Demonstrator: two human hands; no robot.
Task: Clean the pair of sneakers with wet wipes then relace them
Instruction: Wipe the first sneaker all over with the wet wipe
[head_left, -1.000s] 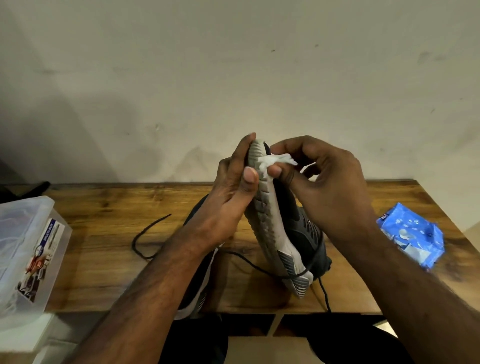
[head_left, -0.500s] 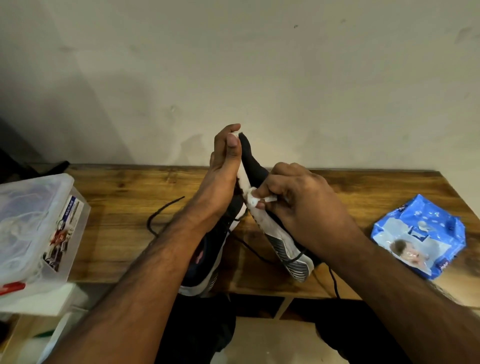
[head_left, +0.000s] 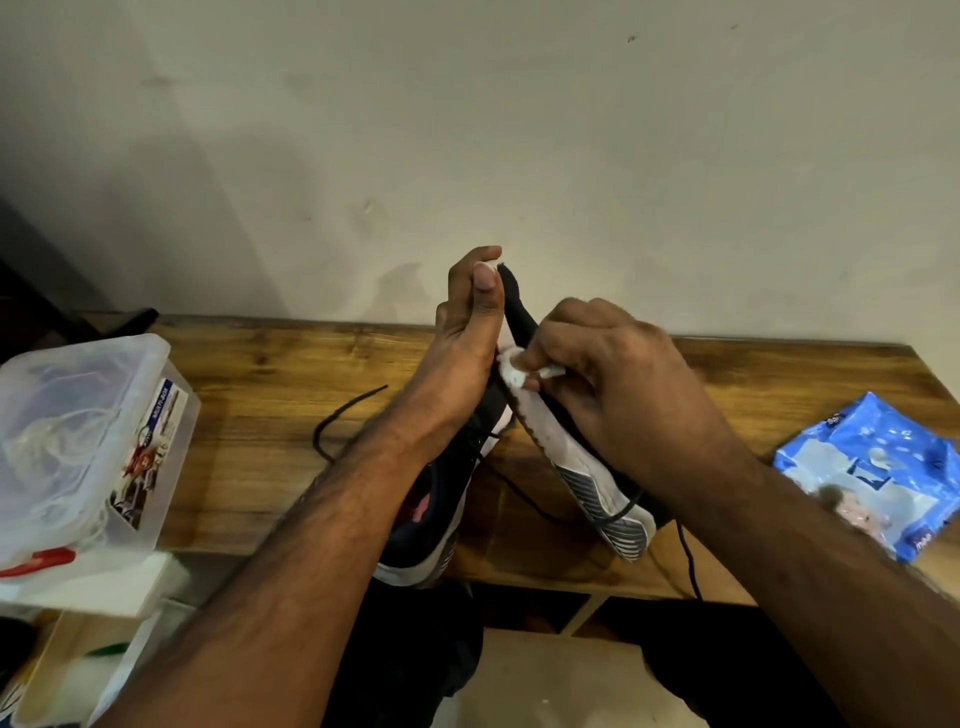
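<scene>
From the head camera, the left hand (head_left: 462, 343) holds a dark sneaker with a white rubber sole (head_left: 582, 462) up on edge above the wooden table (head_left: 270, 395), its toe raised toward the wall and its heel down near the table's front edge. The left fingers (head_left: 485, 283) are closed around the toe end, thumb pressed flat along the sole. The right hand (head_left: 618, 384) has its fingers pinched shut on a small crumpled white wet wipe (head_left: 511, 370), which is pressed against the sole's side edge just below the left thumb.

The second dark sneaker with a white sole (head_left: 436, 519) lies on the table beneath the left forearm, partly hidden. A loose black shoelace (head_left: 340, 415) trails across the table behind it. A blue plastic pack of wet wipes (head_left: 883, 467) sits on the right end of the table, well apart from the shoes. A clear plastic storage box (head_left: 83, 441) stands to the left.

The step in hand looks like wiping the sole rim of the first sneaker; relacing has not begun. The next move probably calls for running the wipe down the rim toward the heel while the left hand steadies the shoe, turning it to reach the other side.
</scene>
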